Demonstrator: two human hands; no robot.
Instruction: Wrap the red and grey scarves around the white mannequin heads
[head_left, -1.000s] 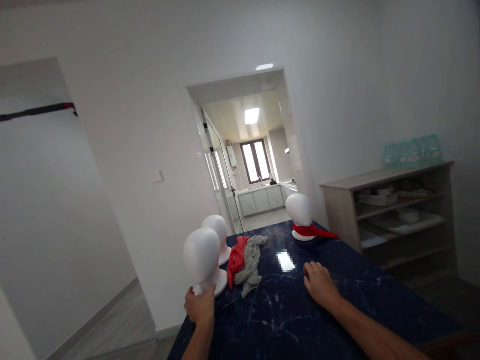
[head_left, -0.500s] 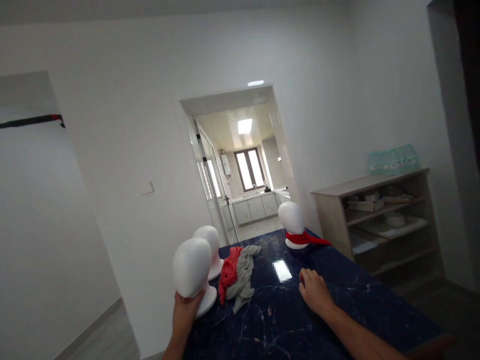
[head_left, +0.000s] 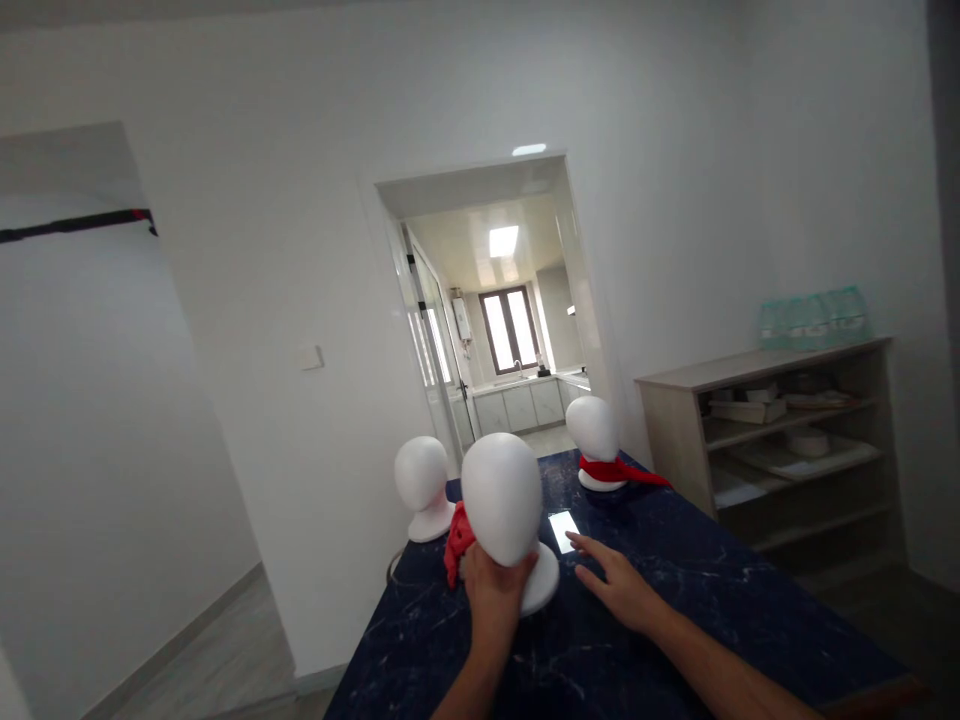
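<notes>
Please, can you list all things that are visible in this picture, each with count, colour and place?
mannequin heads: 3, white; one in the left hand, one at the table's far left, one at the far end
red scarf: 1, around the far head's neck
red cloth: 1, on the table behind the held head
table: 1, dark blue marble
shelf unit: 1, pale wood, right wall
left hand: grip closed on the nearest head's neck
right hand: open, fingers spread over the table

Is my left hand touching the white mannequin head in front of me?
Touching. The head view shows the left hand wrapped around the neck of the mannequin head.
</notes>
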